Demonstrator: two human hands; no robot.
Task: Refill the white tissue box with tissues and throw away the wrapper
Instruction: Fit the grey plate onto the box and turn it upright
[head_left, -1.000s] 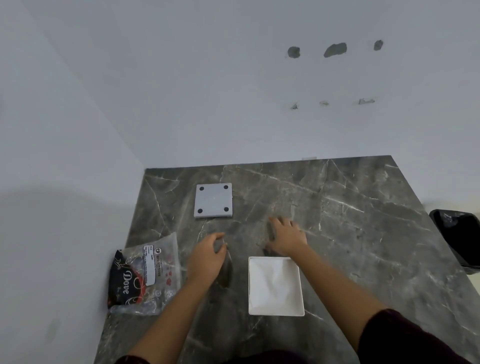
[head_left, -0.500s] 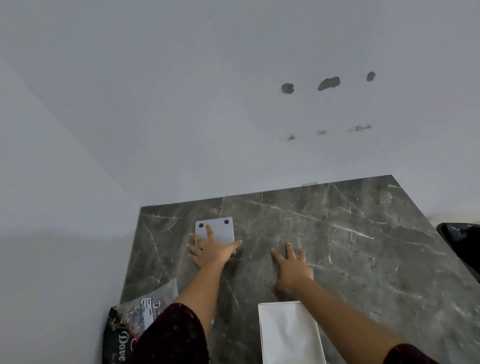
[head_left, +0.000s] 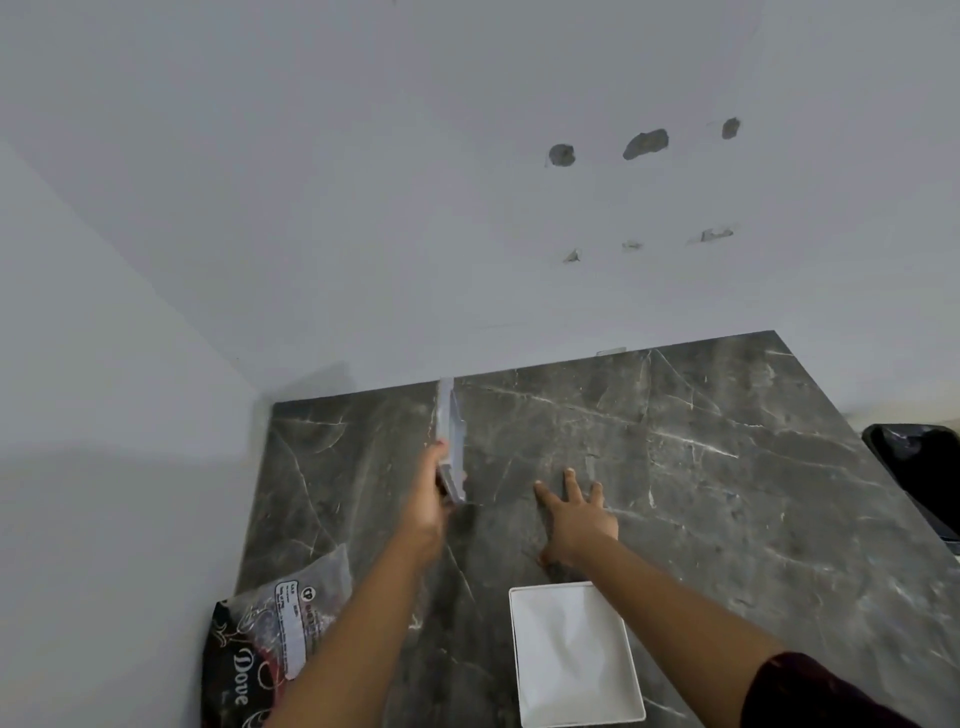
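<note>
**Box panel lifted on edge as refill nears its close**

A person's left hand (head_left: 431, 499) closes around the lower end of the white tissue box's flat panel (head_left: 450, 441), raised off the dark marble counter (head_left: 701, 493) and turned almost edge-on to the head camera, upright with a slight tilt. The right hand (head_left: 574, 512) lies flat on the stone with fingers spread, gripping nothing, just beyond the far edge of the white tissue box (head_left: 571, 654).

The box sits open side up near the counter's front edge, and its interior reads as an even white surface, which looks like a tissue stack filling it to the rim, though the view cannot settle that. At the left front corner lies the wrapper (head_left: 275, 639), a crumpled clear and black plastic pack printed "Dove"; whether anything remains inside is hard to tell. A black-lined bin (head_left: 919, 473) stands off the counter's right side, well apart from the wrapper, and nothing shows in the part of it that is visible.

The risks from here appear modest. The panel is held only at one end, so a loose grip could let it swing or drop onto the stone. Seated askew, it could catch on the box rim or pinch the top tissues. The wrapper lies at the counter's edge beside the left forearm, where a passing sleeve could sweep it to the floor.
</note>
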